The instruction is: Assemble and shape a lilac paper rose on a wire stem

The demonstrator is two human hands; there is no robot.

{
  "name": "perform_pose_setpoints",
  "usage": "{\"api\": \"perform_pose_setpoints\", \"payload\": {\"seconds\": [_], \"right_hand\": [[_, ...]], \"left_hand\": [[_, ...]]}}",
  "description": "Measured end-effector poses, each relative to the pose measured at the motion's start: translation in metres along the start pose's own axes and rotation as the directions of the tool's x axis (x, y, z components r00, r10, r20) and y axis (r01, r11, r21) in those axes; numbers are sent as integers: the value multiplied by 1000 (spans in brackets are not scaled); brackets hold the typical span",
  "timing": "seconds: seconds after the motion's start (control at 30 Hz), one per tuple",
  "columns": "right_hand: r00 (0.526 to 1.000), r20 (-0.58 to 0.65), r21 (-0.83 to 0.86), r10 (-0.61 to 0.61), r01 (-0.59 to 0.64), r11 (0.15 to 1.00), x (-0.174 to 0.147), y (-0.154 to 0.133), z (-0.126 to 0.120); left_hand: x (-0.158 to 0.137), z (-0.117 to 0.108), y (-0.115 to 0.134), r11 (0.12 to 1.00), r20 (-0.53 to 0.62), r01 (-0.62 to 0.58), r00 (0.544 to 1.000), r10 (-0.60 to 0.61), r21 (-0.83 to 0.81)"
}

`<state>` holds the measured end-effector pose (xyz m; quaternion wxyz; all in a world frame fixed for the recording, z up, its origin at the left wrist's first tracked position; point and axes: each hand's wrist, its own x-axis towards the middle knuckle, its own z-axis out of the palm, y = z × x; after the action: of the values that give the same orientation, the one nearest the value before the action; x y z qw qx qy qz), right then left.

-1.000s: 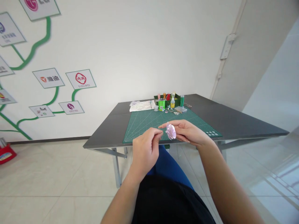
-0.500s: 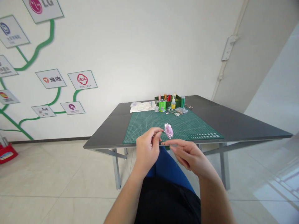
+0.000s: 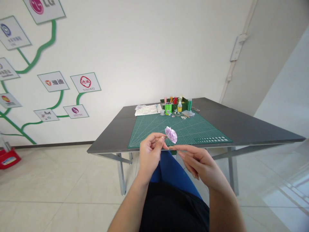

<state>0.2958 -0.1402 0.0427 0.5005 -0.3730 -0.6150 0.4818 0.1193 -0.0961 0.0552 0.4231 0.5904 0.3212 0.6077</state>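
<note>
My left hand [image 3: 151, 151] pinches the thin stem of a pale purple artificial flower [image 3: 171, 134] between thumb and fingertips. The bloom tilts to the right above the front edge of the green cutting mat [image 3: 154, 125]. My right hand [image 3: 196, 159] is just right of the flower, its index finger stretched toward the left fingertips, the tip close below the bloom. Its thumb lies under that index finger and the other fingers are loosely bent. No object shows in the right hand.
On the dark table [image 3: 106, 135], a white sheet [image 3: 146, 110], a green cup [image 3: 168, 108], a glue bottle [image 3: 179, 106], scissors [image 3: 183, 117] and a clear case [image 3: 188, 113] lie toward the back. A dark green box [image 3: 184, 104] holds several thread spools.
The flower has turned and shifted slightly left, showing more of its petal face. My left fingers have changed their pinch a little, and the right index fingertip has moved slightly right.
</note>
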Motion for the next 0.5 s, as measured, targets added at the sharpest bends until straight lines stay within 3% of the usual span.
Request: {"api": "perform_pose_setpoints", "payload": {"seconds": [0.2, 0.5], "right_hand": [[1000, -2, 229, -2, 3, 973, 5, 14, -5], [999, -34, 464, -30, 42, 885, 11, 38, -18]], "left_hand": [[5, -1, 1, 955, -22, 76, 996, -86, -286], [7, 0, 1, 856, 63, 145, 989, -131, -497]]}}
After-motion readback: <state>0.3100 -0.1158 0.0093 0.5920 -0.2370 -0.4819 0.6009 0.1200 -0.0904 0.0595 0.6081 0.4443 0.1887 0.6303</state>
